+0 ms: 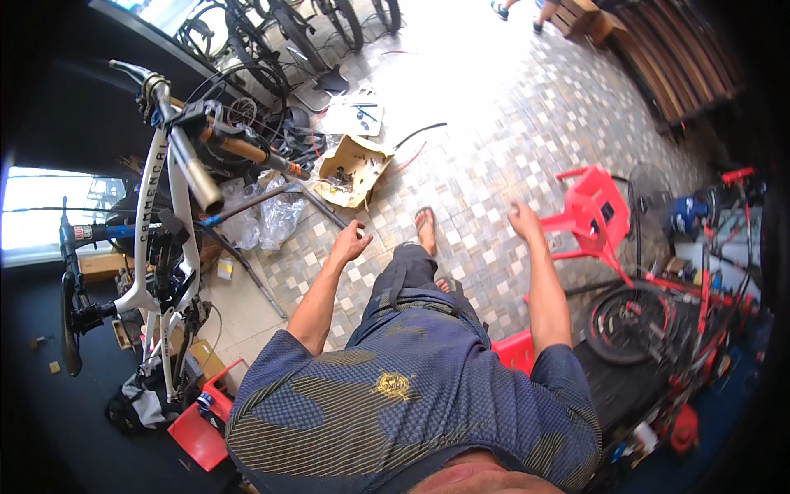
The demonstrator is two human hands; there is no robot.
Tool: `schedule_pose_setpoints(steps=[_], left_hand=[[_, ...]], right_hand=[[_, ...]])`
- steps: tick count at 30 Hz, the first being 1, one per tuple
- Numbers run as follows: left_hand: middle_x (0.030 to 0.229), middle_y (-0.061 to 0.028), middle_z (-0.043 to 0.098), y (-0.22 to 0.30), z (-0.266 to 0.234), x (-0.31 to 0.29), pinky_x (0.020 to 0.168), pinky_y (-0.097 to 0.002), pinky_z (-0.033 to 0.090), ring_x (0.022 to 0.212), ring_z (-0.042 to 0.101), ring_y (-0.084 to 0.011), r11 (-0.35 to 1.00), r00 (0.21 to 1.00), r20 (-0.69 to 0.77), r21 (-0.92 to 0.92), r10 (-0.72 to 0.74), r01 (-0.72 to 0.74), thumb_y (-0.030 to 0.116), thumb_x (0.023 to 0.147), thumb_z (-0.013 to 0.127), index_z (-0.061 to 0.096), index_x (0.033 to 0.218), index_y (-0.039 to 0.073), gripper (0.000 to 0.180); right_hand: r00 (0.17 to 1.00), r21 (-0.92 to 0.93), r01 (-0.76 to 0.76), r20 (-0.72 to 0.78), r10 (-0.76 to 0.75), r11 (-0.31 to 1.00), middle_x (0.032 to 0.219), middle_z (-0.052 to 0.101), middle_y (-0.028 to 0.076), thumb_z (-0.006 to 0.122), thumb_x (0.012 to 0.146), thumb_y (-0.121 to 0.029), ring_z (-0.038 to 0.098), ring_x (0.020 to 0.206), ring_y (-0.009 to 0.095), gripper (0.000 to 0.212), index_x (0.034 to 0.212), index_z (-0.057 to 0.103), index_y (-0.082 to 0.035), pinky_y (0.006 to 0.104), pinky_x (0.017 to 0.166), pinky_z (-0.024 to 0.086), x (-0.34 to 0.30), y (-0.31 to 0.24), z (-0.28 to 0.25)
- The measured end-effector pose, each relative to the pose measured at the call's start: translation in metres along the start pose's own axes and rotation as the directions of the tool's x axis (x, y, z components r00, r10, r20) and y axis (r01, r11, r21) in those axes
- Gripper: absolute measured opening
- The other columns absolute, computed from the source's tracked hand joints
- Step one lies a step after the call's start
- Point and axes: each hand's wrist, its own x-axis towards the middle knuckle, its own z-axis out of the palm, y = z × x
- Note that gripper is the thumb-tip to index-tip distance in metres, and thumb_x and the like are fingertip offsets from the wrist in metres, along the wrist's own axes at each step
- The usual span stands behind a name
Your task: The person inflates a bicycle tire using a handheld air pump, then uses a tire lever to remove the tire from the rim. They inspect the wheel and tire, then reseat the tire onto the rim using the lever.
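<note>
My left hand [351,241] hangs in the air with its fingers loosely bent and apart, holding nothing. Just beyond it is the end of a dark tube [325,208], part of a stand's legs; I cannot tell whether they touch. Out to the right, my right hand [523,221] is bare too, its fingers slightly curled. A red plastic stool [594,212] lies on its side nearest to that hand. At the left, a white bicycle frame [152,198] with handlebar and saddle is held up by the stand's clamp arm [197,177].
An open cardboard box [355,169] with small parts sits on the tiled floor [477,156], beside clear plastic bags [280,218]. Several bicycles [296,37] stand at the back. A wooden bench [671,53] is far right; a wheel [629,321] lies lower right. Another red stool [197,436] is lower left.
</note>
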Motion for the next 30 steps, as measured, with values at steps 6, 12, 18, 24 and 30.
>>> schedule_pose_setpoints(steps=[6,12,18,24,30], left_hand=[[0.115,-0.025,0.067,0.041,0.008,0.078,0.093,-0.0443,0.051,0.108,0.065,-0.0374,0.989,0.992,-0.006,-0.087,-0.124,0.123,0.037,0.084,0.074,0.053,0.134,0.004,0.063],[0.119,-0.0253,0.065,0.089,-0.041,0.149,0.093,-0.0448,0.051,0.109,0.064,-0.037,0.946,0.949,-0.202,-0.27,-0.241,0.182,0.031,0.085,0.075,0.05,0.137,0.004,0.064],[0.108,-0.0206,0.067,0.118,-0.06,0.215,0.081,-0.0409,0.055,0.086,0.07,-0.0311,0.785,0.816,-0.324,-0.573,-0.479,0.234,0.028,0.087,0.074,0.053,0.132,0.004,0.055],[0.121,-0.0233,0.058,0.135,0.035,0.277,0.094,-0.0466,0.05,0.112,0.06,-0.0396,0.674,0.707,-0.212,-0.566,-0.675,0.475,0.027,0.087,0.072,0.054,0.13,0.005,0.051],[0.125,-0.0224,0.055,0.143,0.071,0.38,0.101,-0.0481,0.045,0.118,0.054,-0.042,0.627,0.718,-0.103,-0.582,-0.688,0.518,0.032,0.089,0.07,0.053,0.131,0.003,0.053]], right_hand=[[0.922,0.143,0.366,0.075,-0.379,0.919,0.101,0.071,0.02,0.062,0.089,-0.028,0.068,0.094,0.036,0.042,0.126,0.064,-0.008,0.0423,0.085,0.054,0.225,-0.215,-0.052],[0.792,-0.02,0.465,0.456,-0.405,0.885,0.105,0.073,0.02,0.062,0.089,-0.032,0.069,0.1,0.036,0.042,0.123,0.066,-0.008,0.0439,0.088,0.054,0.353,-0.29,-0.022],[0.644,-0.135,0.631,0.641,-0.418,0.764,0.102,0.073,0.022,0.058,0.086,-0.03,0.069,0.098,0.039,0.041,0.117,0.069,-0.006,0.0459,0.088,0.054,0.492,-0.323,0.046],[0.609,-0.234,0.646,0.732,-0.306,0.726,0.106,0.071,0.024,0.058,0.086,-0.029,0.068,0.099,0.041,0.039,0.114,0.07,-0.005,0.049,0.087,0.054,0.598,-0.345,0.119],[0.601,-0.285,0.696,0.733,-0.318,0.659,0.109,0.069,0.024,0.059,0.087,-0.028,0.068,0.1,0.041,0.041,0.12,0.065,-0.005,0.0526,0.085,0.055,0.731,-0.318,0.254]])
